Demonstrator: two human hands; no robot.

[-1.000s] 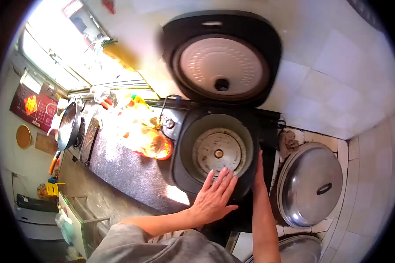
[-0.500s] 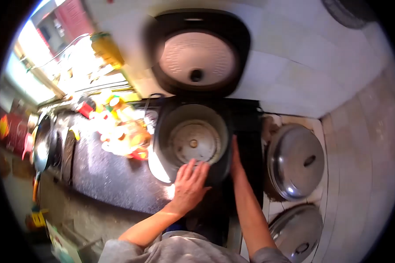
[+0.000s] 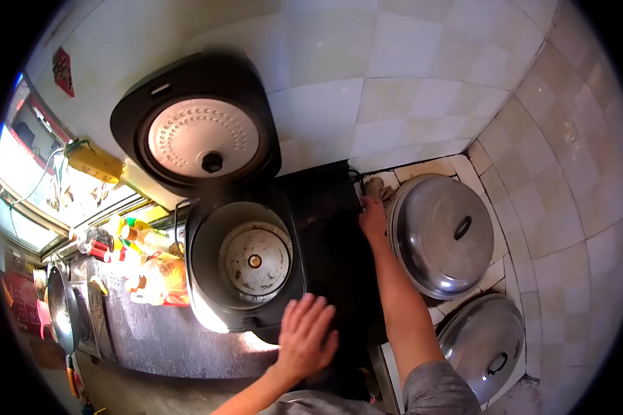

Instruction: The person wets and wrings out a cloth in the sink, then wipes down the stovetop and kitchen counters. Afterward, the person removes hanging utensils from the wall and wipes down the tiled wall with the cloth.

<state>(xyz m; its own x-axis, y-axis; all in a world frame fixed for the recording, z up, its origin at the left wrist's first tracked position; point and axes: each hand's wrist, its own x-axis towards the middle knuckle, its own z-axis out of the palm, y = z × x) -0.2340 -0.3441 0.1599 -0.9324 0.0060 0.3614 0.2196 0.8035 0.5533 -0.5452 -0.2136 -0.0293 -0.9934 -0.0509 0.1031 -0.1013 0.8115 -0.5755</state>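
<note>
A rice cooker [image 3: 299, 256] stands with its lid [image 3: 204, 135] raised. No inner pot sits in it, and the stained heating plate [image 3: 273, 266] shows at the bottom. My left hand [image 3: 304, 339] is open, fingers stretched, at the cooker's front right edge; whether it touches the rim I cannot tell. Over to the right, my right hand [image 3: 374, 220] reaches past the black surface beside the cooker to a crumpled brown cloth [image 3: 378, 188]. Its fingertips are partly hidden, so a grip on the cloth cannot be made out.
Two large pots with metal lids [image 3: 443, 238] [image 3: 488, 339] stand on the tiled ledge at right. Bottles [image 3: 163, 277] crowd the counter left of the cooker, with a wok [image 3: 64, 311] farther left. A tiled wall [image 3: 408, 104] rises behind.
My right hand has left the cooker's right side and moved out to the brown cloth. My left hand has come off the front rim slightly rightward. The view has turned right.
</note>
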